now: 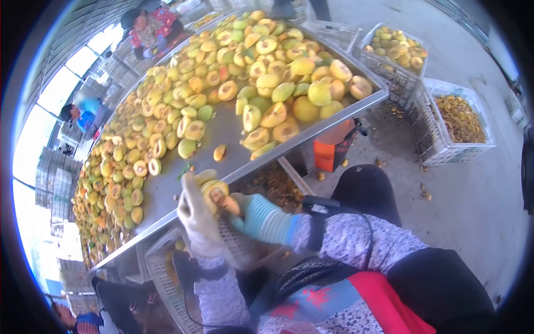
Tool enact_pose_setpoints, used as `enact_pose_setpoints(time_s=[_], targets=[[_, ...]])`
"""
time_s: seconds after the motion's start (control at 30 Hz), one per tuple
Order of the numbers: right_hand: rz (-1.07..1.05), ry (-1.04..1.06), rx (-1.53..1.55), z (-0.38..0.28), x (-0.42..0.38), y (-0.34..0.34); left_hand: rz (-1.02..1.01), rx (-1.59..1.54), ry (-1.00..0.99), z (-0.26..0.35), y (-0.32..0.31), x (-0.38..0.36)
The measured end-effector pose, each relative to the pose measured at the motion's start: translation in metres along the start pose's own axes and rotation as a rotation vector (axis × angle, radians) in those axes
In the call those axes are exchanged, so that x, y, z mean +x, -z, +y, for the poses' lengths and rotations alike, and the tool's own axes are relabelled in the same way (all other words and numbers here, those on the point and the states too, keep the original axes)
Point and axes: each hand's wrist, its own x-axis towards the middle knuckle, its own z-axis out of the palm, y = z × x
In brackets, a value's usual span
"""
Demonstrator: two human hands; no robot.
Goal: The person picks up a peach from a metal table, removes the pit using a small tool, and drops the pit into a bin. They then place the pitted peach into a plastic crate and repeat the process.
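My left hand (pixel 197 211), in a pale glove, is wrapped round a halved yellow fruit (pixel 210 193) near the front edge of the metal table (pixel 194 156). My right hand (pixel 253 214), in a teal striped glove with a bare-looking fingertip, is closed against the fruit's cut face. Whether a tool or pit is between its fingers is too blurred to tell. Both hands meet over the crates below the edge. A large heap of cut yellow-green fruit (pixel 167 117) covers much of the tabletop, and a single small piece (pixel 219 152) lies apart from it.
Right of the table stand a crate of fruit (pixel 368 54) and a crate of brown pieces (pixel 459 146). An orange container (pixel 325 155) is under the table edge. Another crate (pixel 161 278) sits below. Co-workers (pixel 153 30) are across the table and at the left.
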Motion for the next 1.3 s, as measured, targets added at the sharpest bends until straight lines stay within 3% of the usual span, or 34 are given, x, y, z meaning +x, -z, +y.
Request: enact_pose_setpoints(time_s=[0.03, 0.07, 0.13, 0.17, 0.27, 0.33, 0.37, 0.4, 0.5, 0.67, 0.73, 0.77, 0.87, 0.93, 1.0, 1.1, 1.2, 1.3], targets=[[-0.004, 0.001, 0.111, 0.000, 0.000, -0.003, -0.039, -0.155, 0.142, 0.010, 0.003, 0.003], [-0.013, 0.006, 0.225, 0.000, -0.001, -0.005, 0.052, -0.689, 0.522, 0.026, 0.000, 0.004], [0.026, 0.067, 0.313, -0.014, -0.004, -0.003, 0.145, -0.561, 0.391, 0.041, -0.018, -0.004], [-0.036, -0.018, 0.280, -0.017, -0.006, 0.002, 0.141, -0.563, 0.394, 0.042, -0.019, -0.002], [-0.148, 0.011, 0.247, -0.008, -0.001, 0.003, 0.236, -0.702, 0.511, 0.033, -0.014, 0.007], [-0.183, 0.059, 0.232, -0.008, -0.001, 0.006, -0.124, -0.599, 0.345, 0.015, 0.000, 0.017], [-0.262, -0.028, 0.182, -0.009, -0.001, 0.009, -0.027, -0.731, 0.502, 0.021, -0.006, 0.017], [-0.340, -0.115, 0.131, -0.010, -0.002, 0.011, -0.024, -0.729, 0.505, 0.021, -0.005, 0.017], [-0.361, -0.140, 0.214, -0.009, -0.007, 0.012, -0.083, -0.814, 0.766, 0.021, 0.000, 0.018], [-0.315, -0.152, 0.092, -0.011, -0.011, 0.011, 0.002, -0.748, 0.699, 0.022, -0.010, 0.005], [-0.344, -0.160, 0.172, -0.008, -0.014, 0.003, 0.100, -0.930, 0.707, 0.023, -0.012, 0.003], [-0.355, -0.123, 0.251, -0.002, -0.015, -0.003, 0.022, -0.972, 0.712, 0.015, -0.010, 0.000], [-0.398, -0.107, 0.332, -0.015, -0.015, 0.015, 0.054, -1.159, 0.857, 0.022, -0.009, 0.003], [-0.638, -0.338, 0.432, -0.018, -0.011, 0.027, 0.041, -1.252, 0.858, 0.018, -0.009, 0.003], [-0.609, -0.240, 0.421, -0.003, -0.006, 0.018, 0.028, -1.349, 0.861, 0.009, -0.011, 0.000], [-0.512, 0.068, -0.129, -0.003, 0.001, 0.021, 0.003, -1.453, 0.789, 0.000, -0.010, -0.005], [-0.471, 0.145, -0.267, -0.011, -0.003, 0.026, 0.072, -1.380, 0.807, 0.007, -0.004, -0.008], [-0.595, 0.038, -0.497, -0.023, -0.003, 0.028, 0.236, -1.217, 1.019, 0.010, 0.012, -0.023]])
